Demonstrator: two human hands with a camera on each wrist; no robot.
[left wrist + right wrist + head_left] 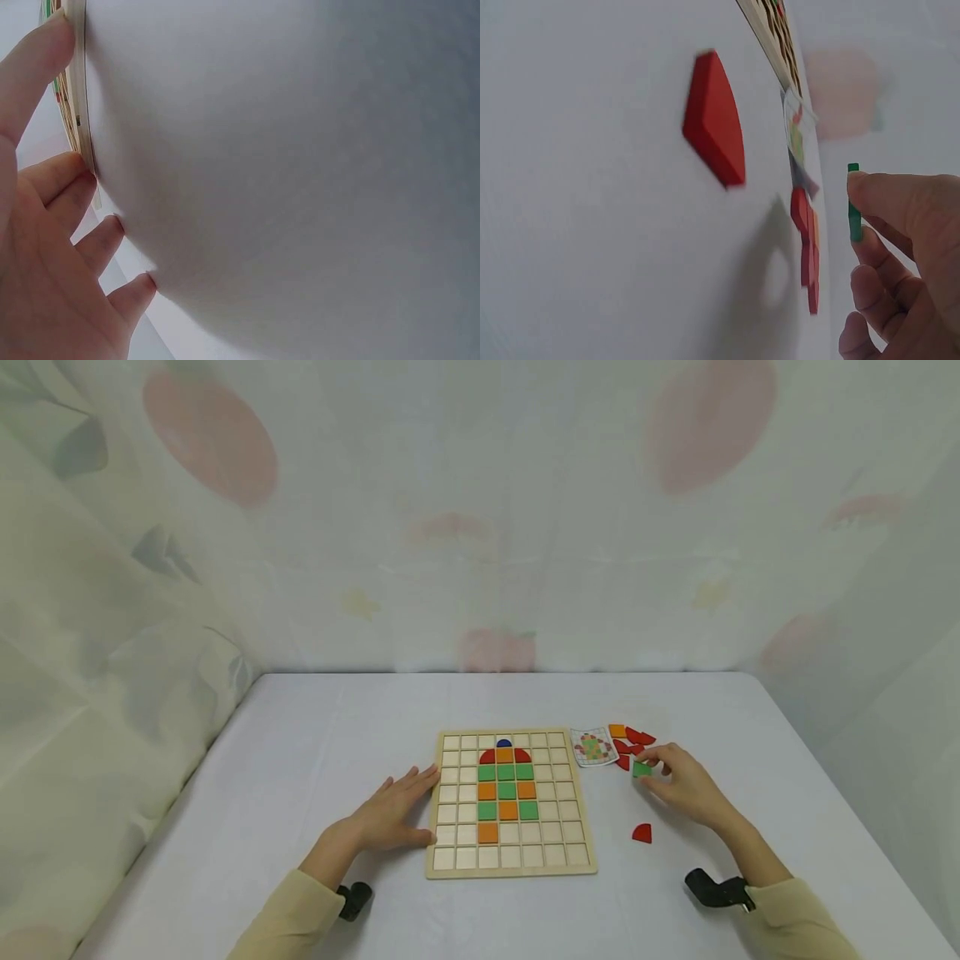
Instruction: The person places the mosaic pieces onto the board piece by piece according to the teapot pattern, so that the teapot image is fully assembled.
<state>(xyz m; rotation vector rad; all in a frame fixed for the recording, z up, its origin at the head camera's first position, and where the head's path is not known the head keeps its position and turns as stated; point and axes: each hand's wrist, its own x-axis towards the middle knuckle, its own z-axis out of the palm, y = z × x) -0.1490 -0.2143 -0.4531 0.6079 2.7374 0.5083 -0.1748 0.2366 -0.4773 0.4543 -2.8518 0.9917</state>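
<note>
My right hand (686,787) pinches a green square tile (642,769) between thumb and finger, just right of the pattern card (594,748). In the right wrist view the tile (854,217) appears edge-on, raised off the table. My left hand (392,812) rests spread at the left edge of the wooden grid board (512,872), thumb and fingertips at its rim. Green, orange, red and blue pieces fill part of the grid: a blue half-round (504,743) at the top, red pieces (522,756) beside an orange tile, and green and orange squares below.
One red quarter-round piece (642,833) lies alone right of the board. Several red pieces (635,736) and an orange square (617,730) lie beyond my right hand, beside the card. Patterned cloth (480,527) hangs behind the white table (337,718).
</note>
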